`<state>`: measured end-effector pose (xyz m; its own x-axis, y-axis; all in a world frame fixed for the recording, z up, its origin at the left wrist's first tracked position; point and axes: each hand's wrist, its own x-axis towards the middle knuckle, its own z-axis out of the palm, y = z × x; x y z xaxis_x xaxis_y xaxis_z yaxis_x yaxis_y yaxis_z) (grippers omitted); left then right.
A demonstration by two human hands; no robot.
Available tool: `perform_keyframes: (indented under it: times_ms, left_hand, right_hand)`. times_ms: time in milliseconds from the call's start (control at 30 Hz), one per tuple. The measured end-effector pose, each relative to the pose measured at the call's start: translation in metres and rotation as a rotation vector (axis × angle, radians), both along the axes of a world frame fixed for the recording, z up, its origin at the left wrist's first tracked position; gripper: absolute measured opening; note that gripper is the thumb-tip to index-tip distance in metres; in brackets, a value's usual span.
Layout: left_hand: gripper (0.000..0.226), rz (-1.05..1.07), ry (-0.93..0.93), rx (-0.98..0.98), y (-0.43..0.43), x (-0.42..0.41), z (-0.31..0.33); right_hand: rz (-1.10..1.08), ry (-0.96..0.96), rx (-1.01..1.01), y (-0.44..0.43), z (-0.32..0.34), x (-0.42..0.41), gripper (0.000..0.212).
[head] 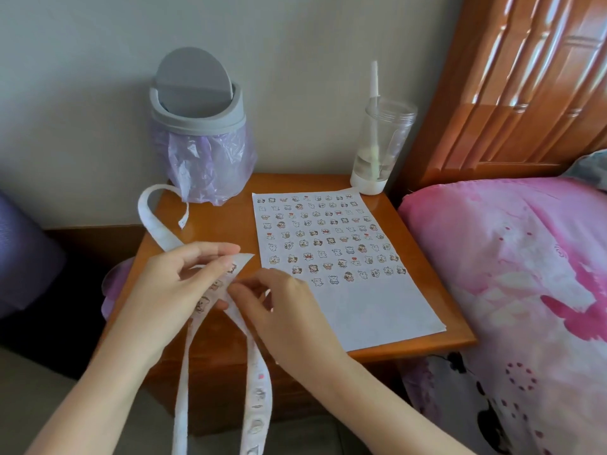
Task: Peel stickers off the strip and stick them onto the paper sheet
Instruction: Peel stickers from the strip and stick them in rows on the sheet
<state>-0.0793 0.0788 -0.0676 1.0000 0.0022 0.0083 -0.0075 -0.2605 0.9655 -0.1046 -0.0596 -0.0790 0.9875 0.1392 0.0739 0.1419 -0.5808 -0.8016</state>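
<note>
The left hand (184,277) grips the strip (261,385) bent over its fingers, likely to raise a sticker's edge; the right hand (282,303) pinches the strip there. The paper sheet (377,310), mostly filled, lies just beyond the right hand on the wooden worktop (223,231); a lidded bin (197,126) stands beyond the left, a bed (525,257) further right.

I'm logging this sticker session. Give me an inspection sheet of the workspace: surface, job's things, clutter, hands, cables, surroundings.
Surface: glossy orange-brown wooden bedside table.
Job's things: white paper sheet lies flat, small cartoon stickers in rows over its far part, near part bare; long white sticker strip hangs over the near edge.
Clutter: grey swing-lid bin with lilac bag; clear plastic tumbler with straw, both at the far edge.
Hands: left hand holds the strip; right hand pinches it.
Cables: nothing seen.
Surroundings: pale wall, wooden headboard, pink floral bedding.
</note>
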Motion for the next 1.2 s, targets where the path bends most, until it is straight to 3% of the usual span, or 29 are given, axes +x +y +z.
perform_keyframes:
  times_ms: [200, 433, 600, 933, 1200]
  left_hand:
    - [0.017, -0.043, 0.003, -0.020, -0.006, -0.003, -0.006]
    - [0.028, -0.068, -0.024, 0.009, -0.015, -0.007, -0.009]
    - [0.041, -0.006, 0.020, -0.021, -0.022, -0.007, -0.008]
    - [0.018, -0.080, 0.173, -0.167, -0.024, -0.007, -0.006]
    - [0.013, -0.053, 0.195, -0.250, -0.026, -0.008, -0.008]
  right_hand:
    - [-0.115, 0.020, 0.212, -0.025, -0.001, 0.003, 0.013]
    - [-0.082, -0.010, 0.470, -0.029, 0.002, 0.002, 0.009]
    - [-0.089, -0.065, 0.464, -0.031, 0.002, 0.004, 0.016]
    - [-0.112, -0.093, 0.468, -0.038, 0.002, 0.008, 0.016]
    - [-0.134, -0.156, 0.360, -0.037, -0.002, 0.010, 0.017]
